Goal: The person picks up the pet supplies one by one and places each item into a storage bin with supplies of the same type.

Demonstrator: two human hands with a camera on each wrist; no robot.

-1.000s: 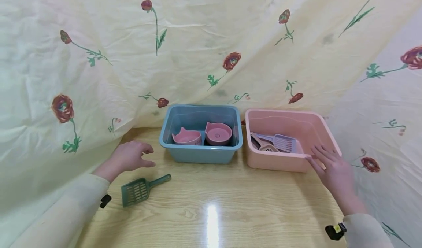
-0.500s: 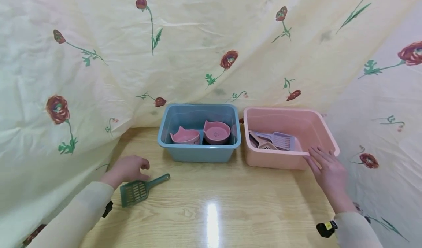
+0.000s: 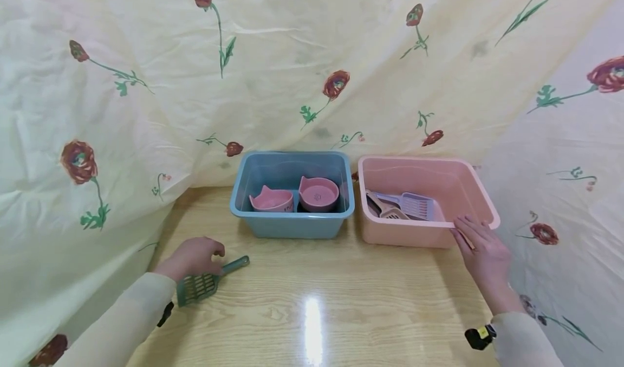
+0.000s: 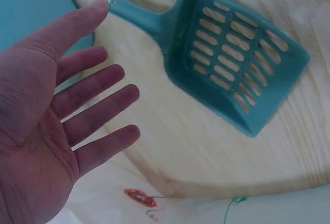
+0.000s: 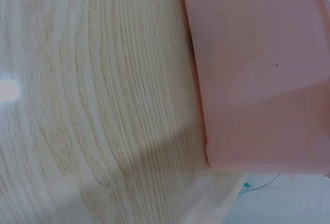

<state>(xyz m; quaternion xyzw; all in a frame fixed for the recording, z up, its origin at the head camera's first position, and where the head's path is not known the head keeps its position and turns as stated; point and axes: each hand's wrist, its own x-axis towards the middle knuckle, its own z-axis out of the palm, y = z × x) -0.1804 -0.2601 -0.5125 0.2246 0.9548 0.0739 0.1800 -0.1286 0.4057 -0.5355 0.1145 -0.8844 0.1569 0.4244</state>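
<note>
A green slotted litter scoop (image 4: 237, 59) lies on the wooden table at the left, its handle pointing toward the bins. Over it hovers my left hand (image 3: 197, 258), fingers apart and holding nothing. In the left wrist view the thumb overlaps the handle's end, though contact cannot be told. My right hand (image 3: 485, 253) holds the front rim of the pink bin (image 3: 409, 234) near its right corner, fingers over the rim and thumb outside. A lilac scoop (image 3: 417, 206) and a beige slotted scoop (image 3: 390, 210) lie inside that bin. The right wrist view shows its outer wall.
A blue bin (image 3: 292, 229) stands left of the pink one, with two pink cat-eared bowls, a left bowl (image 3: 272, 200) and a right bowl (image 3: 318, 194). Flowered cloth (image 3: 273, 85) hangs behind and at both sides. The wooden table (image 3: 370, 302) spreads in front.
My left hand has come down and toward me, from beyond the green litter scoop to above it. The right hand stays at the pink bin's rim, its fingers closer together.
</note>
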